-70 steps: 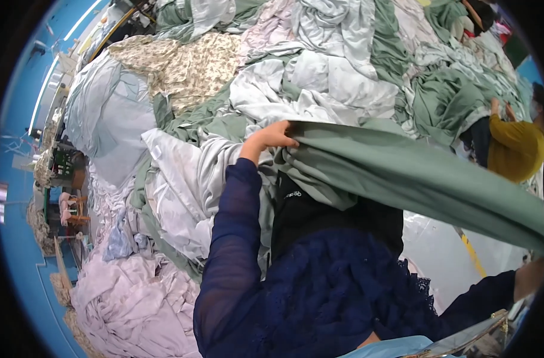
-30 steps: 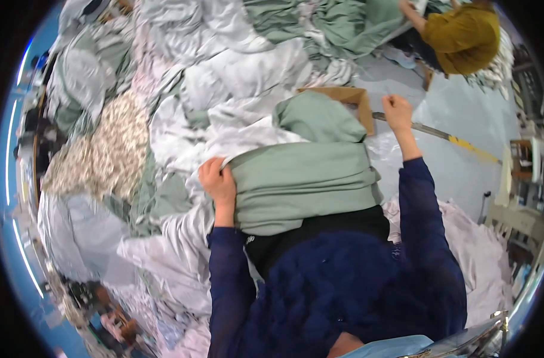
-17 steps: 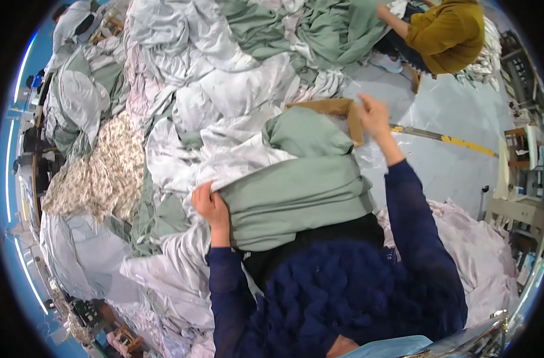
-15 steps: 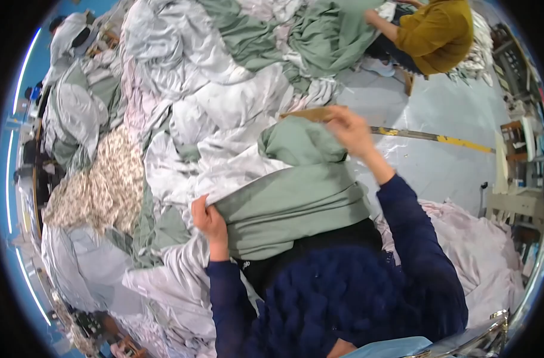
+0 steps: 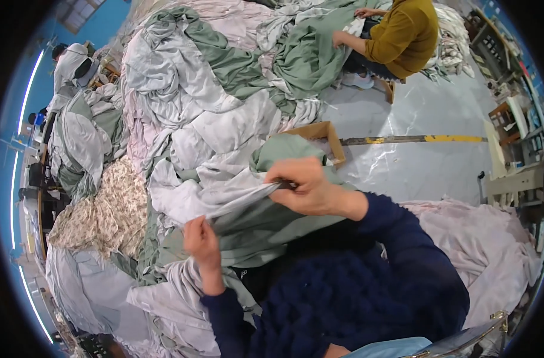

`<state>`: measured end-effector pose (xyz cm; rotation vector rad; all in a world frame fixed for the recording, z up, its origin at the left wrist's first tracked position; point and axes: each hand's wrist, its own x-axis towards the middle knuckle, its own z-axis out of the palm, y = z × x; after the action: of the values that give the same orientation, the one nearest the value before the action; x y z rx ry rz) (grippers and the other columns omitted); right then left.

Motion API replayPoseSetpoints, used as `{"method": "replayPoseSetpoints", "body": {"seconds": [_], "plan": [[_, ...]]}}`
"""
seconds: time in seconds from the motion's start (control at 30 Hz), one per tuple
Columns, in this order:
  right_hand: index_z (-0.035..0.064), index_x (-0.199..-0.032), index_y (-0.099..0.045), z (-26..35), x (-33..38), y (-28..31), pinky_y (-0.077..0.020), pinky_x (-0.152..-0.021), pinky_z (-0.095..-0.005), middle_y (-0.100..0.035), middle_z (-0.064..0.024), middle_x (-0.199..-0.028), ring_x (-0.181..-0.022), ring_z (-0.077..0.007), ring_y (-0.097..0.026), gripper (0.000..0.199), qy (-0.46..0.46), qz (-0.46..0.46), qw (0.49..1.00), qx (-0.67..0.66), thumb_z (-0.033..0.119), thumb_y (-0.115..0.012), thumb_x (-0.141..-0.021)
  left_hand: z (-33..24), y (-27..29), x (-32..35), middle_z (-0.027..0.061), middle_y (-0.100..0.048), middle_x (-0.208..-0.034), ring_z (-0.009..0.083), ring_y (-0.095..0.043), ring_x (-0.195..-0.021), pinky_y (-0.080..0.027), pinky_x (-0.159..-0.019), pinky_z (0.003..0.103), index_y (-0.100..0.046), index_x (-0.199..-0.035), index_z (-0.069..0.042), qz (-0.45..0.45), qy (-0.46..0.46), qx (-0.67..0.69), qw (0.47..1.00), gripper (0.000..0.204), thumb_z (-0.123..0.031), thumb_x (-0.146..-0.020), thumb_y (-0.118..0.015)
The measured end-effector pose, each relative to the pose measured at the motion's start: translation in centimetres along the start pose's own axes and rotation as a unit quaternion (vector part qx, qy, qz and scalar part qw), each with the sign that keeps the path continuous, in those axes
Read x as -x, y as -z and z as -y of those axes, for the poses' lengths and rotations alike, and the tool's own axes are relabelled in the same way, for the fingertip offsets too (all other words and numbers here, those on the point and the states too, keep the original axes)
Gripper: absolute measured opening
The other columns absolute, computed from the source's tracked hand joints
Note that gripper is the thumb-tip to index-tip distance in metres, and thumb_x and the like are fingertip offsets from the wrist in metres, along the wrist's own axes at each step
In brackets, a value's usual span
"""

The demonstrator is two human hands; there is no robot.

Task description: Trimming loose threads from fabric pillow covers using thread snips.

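Observation:
Across my lap lies a large cloth (image 5: pixel 254 232), sage green on one face and whitish on the other. My left hand (image 5: pixel 202 246) is closed on its edge, pinching it between thumb and fingers. Farther right along this edge, my right hand (image 5: pixel 308 188) is closed too and holds the cloth up, drawn taut between both hands. Something small and dark shows within the right hand's curled fingers; I cannot make out what it is. A bunched green fold (image 5: pixel 284 149) of the cloth rises just beyond the right hand.
An open cardboard box (image 5: pixel 329 140) stands beyond the green fold. White and green cloth heaps (image 5: pixel 218 131) fill the left and far side, beside a floral-patterned pile (image 5: pixel 111 203). Pinkish cloth (image 5: pixel 463 238) lies at right. A person in a mustard top (image 5: pixel 403 39) handles green cloth at far right.
My right hand has come left and nearer from the far right part of the cloth and now grips its edge. The edge is lifted, and more of the cardboard box shows.

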<state>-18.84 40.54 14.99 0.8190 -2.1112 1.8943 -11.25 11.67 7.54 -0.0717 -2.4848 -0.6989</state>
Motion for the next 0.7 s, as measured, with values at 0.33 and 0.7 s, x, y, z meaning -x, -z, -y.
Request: {"method": "replayPoseSetpoints", "body": {"seconds": [0.33, 0.7], "plan": [[-0.0019, -0.104, -0.063, 2.4, 3.5, 8.3, -0.0448, -0.086, -0.0258, -0.064, -0.0053, -0.103, -0.092, -0.0117, -0.059, 0.013, 0.093, -0.18, 0.979, -0.005, -0.002, -0.062, -0.09, -4.9, -5.4, 2.5, 0.021, -0.053, -0.122, 0.0389, -0.05, -0.113, -0.039, -0.098, 0.047, -0.052, -0.123, 0.003, -0.209, -0.02, 0.068, 0.975, 0.062, -0.021, -0.072, -0.079], [-0.0031, -0.097, -0.065, 7.8, 6.1, 10.8, -0.0455, -0.081, -0.0305, -0.065, -0.009, -0.093, -0.087, -0.0159, -0.06, 0.011, 0.15, -0.233, 0.96, 0.049, -0.004, -0.064, -0.086, -1.0, -7.5, -2.5, 0.0142, -0.063, -0.096, 0.0347, -0.059, -0.092, -0.046, -0.082, 0.041, -0.066, -0.096, -0.005, -0.296, 0.022, -0.017, 0.955, 0.027, -0.004, -0.069, -0.063]]}}
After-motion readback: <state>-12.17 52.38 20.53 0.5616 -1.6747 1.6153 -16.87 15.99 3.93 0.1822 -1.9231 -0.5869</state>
